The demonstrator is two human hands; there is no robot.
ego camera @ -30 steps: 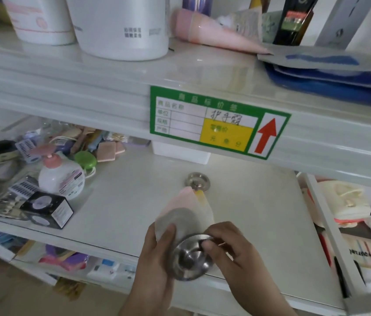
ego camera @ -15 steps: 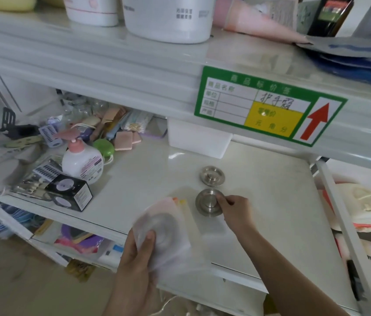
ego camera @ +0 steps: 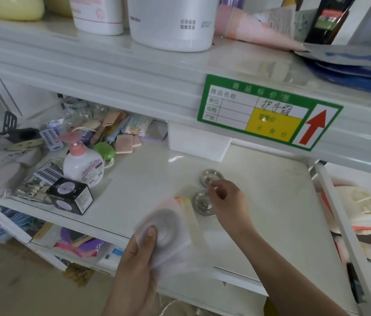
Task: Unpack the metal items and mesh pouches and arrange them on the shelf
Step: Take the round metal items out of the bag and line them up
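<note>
Nearest the camera, at the front edge of the white shelf [ego camera: 271, 224], the left hand [ego camera: 139, 258] has its grip closed around a stack of translucent mesh pouches [ego camera: 168, 226], thumb pressed on top; a round metal item shows dimly through the mesh of the top one. Just beyond and to the right, the right hand [ego camera: 227, 197] hovers over the shelf with fingers loosely curled and thumb near forefinger; whether anything is pinched there is too blurred to tell. Its fingertips sit above the near metal disc [ego camera: 200, 205], which lies flat on the shelf. A second metal disc [ego camera: 210, 177] lies just beyond it, apart from it. Farther left stand a black box [ego camera: 70, 195], a pink-capped pump bottle [ego camera: 82, 165] and a green round case [ego camera: 104, 151]. At the far back rests a white box [ego camera: 198, 144], and the upper shelf edge carries a green price label [ego camera: 268, 112].
</note>
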